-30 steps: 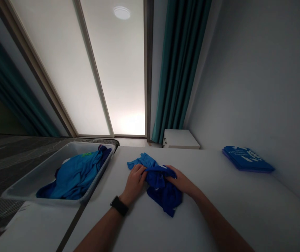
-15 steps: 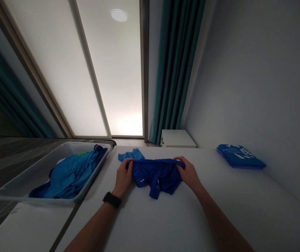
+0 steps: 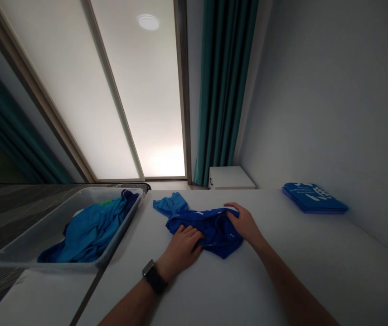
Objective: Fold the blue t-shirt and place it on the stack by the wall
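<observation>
A crumpled dark blue shirt (image 3: 210, 222) lies on the white table in front of me, with small white marks on it. My right hand (image 3: 243, 222) pinches its upper right edge between thumb and fingers. Over the front left part of the cloth is my left hand (image 3: 183, 246), fingers curled onto the fabric and thumb beside them; a black watch is on that wrist. A light blue piece of cloth (image 3: 170, 203) sticks out at the shirt's far left; I cannot tell whether it belongs to the same shirt.
A translucent plastic bin (image 3: 13, 253) with blue clothes (image 3: 92, 226) stands at the left. Folded blue clothes (image 3: 314, 198) lie at the right by the wall. Behind the white table (image 3: 265, 280) are a white cabinet (image 3: 231, 176), a teal curtain (image 3: 221, 90) and frosted sliding doors (image 3: 139, 90).
My left hand has left the shirt's upper left corner and moved right and nearer to me, onto its front. The left part of the shirt has dropped flat. My right hand keeps its hold.
</observation>
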### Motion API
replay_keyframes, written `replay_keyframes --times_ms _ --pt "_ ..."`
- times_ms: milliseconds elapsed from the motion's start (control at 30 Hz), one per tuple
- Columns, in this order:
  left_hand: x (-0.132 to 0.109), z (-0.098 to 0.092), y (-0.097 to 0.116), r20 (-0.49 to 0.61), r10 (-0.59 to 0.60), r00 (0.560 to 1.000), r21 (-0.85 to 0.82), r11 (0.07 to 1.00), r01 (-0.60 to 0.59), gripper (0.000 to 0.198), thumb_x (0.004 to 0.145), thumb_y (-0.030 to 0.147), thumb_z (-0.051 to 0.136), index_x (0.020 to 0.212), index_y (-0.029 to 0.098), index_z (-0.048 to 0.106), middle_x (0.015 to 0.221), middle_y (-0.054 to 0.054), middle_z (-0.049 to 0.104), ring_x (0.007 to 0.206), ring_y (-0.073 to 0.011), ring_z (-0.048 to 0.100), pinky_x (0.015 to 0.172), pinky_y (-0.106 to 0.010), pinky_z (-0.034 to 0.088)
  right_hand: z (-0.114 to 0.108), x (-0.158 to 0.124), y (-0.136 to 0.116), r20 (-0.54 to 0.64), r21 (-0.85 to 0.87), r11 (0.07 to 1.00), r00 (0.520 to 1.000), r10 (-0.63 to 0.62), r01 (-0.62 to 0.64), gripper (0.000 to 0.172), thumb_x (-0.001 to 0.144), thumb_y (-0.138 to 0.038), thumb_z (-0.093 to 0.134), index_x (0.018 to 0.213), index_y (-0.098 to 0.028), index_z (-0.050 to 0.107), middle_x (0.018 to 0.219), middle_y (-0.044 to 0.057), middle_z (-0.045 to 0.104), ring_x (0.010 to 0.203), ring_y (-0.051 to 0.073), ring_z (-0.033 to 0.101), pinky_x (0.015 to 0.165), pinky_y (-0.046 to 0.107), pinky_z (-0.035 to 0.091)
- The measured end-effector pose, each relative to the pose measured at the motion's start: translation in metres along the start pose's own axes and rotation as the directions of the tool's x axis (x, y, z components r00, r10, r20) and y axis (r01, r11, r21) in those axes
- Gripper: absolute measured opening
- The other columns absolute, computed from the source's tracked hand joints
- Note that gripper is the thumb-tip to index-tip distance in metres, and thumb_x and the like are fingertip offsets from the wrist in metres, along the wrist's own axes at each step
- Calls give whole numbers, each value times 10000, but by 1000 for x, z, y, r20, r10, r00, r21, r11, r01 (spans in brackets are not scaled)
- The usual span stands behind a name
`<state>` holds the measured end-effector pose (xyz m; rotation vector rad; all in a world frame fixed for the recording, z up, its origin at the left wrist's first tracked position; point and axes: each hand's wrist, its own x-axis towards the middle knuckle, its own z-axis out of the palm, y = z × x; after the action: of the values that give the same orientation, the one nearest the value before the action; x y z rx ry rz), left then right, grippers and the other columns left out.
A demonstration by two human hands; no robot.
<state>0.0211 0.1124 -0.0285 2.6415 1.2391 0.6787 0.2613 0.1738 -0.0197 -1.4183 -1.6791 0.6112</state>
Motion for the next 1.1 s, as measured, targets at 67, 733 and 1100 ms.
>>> replay_keyframes --times_ms 67,733,1100 --pt "1 0 -10 -87 -96 992 -70 993 90 144 929 241 459 922 222 601 833 -40 669 786 -211 616 752 -345 425 -2 0 2 3 -51 998 1000 -24 24 420 812 -359 510 1193 -223 622 854 28 709 672 207 610 742 358 480" --pt "5 -21 -43 -450 -509 734 -520 817 248 445 970 307 395 1405 221 426 1431 -82 523 1363 -230 431 1148 -444 316 0 -6 -1 -160 -122 980 971 -179 160 345 922 -340 393 1091 -179 649 661 19 586 607 192 524 658 329 406" --pt "5 -3 -37 -397 -368 841 -311 916 254 226 964 288 377 1014 196 577 906 -63 687 825 -215 662 780 -357 518 62 -39 -31 279 -414 734 843 -459 537 558 828 -305 642 1356 -182 510 1165 134 643 1088 297 549 962 453 384"
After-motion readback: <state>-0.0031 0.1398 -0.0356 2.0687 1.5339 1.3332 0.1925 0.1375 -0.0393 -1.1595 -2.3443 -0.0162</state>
